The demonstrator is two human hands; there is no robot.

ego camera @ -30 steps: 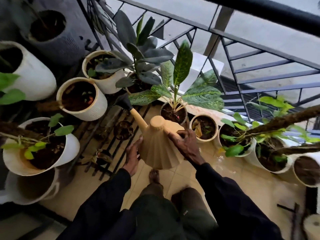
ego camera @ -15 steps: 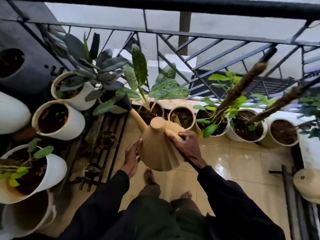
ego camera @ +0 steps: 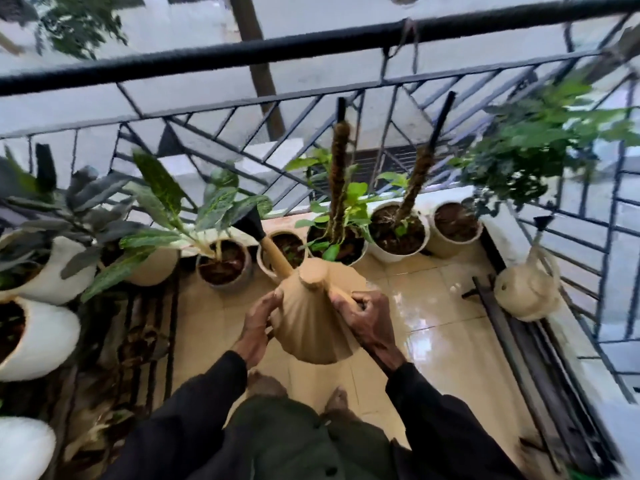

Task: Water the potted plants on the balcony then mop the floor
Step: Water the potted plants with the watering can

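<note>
Right hand (ego camera: 369, 318) grips the watering can (ego camera: 313, 320) handle; left hand (ego camera: 258, 323) cups its body. Spout (ego camera: 258, 233) points forward-left, over the small pot (ego camera: 287, 249).

white pot (ego camera: 24, 448) cut off at lower-left edge, motion-blurred

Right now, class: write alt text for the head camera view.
Two hands hold a tan, cone-shaped plastic watering can, the left hand against its side, the right hand gripping its handle, its black-tipped spout above a row of potted plants along a black metal balcony railing.
</note>
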